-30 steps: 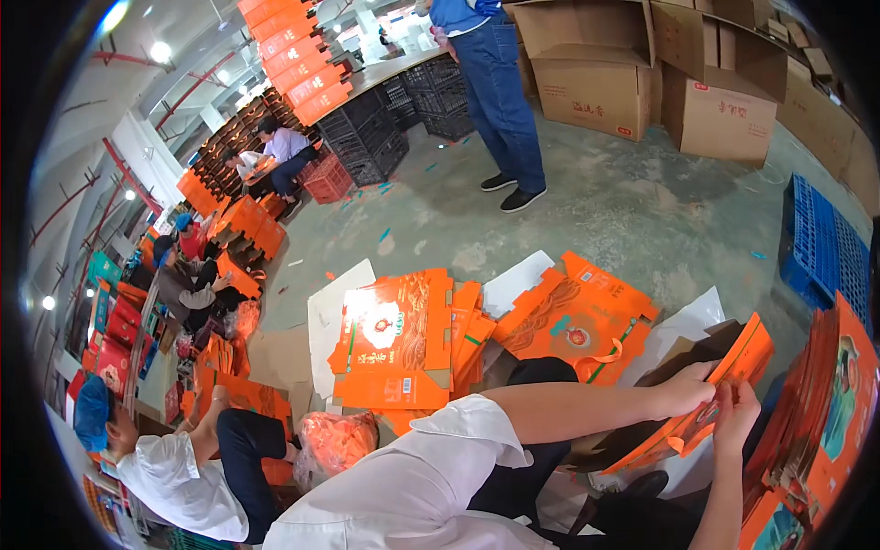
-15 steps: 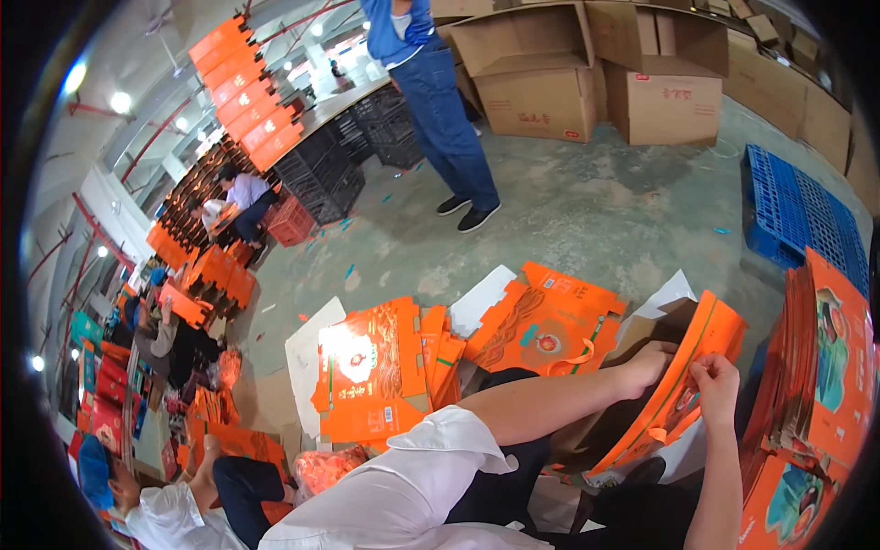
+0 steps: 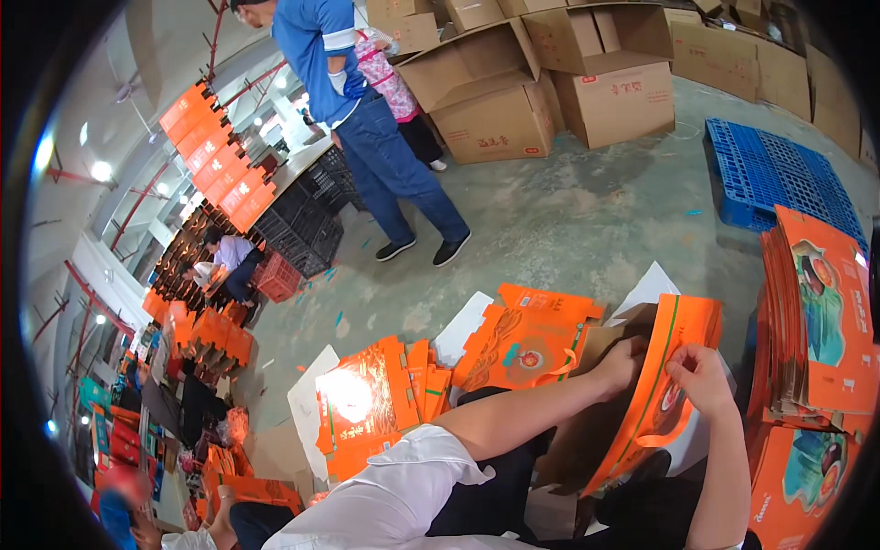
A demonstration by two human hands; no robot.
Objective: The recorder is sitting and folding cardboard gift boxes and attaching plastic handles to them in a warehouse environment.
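An orange printed carton point(image 3: 632, 417) with a brown inside stands tilted in front of me. My left hand point(image 3: 625, 362) reaches into its brown side, fingers curled against the panel; the fingertips and anything in them are hidden. On the printed outer face my right hand point(image 3: 701, 378) pinches with thumb and forefinger. An orange strap handle point(image 3: 667, 436) loops out from that face and runs up to the right fingers. Left of the carton lies a flat orange carton sheet point(image 3: 522, 344) with a strap on it, beside more orange carton sheets point(image 3: 367, 394).
Stacked orange carton sheets point(image 3: 830, 312) rise close on my right, with a blue plastic pallet point(image 3: 779, 174) behind. Large brown boxes point(image 3: 614, 101) line the far side. A person in blue point(image 3: 385, 174) stands ahead. Black crates point(image 3: 298, 229) and seated people are at left.
The view has shifted, and the carton's printed face shows more upright. The strap loop hangs out farther below my right hand. The person in blue has turned; another person in pink shows behind.
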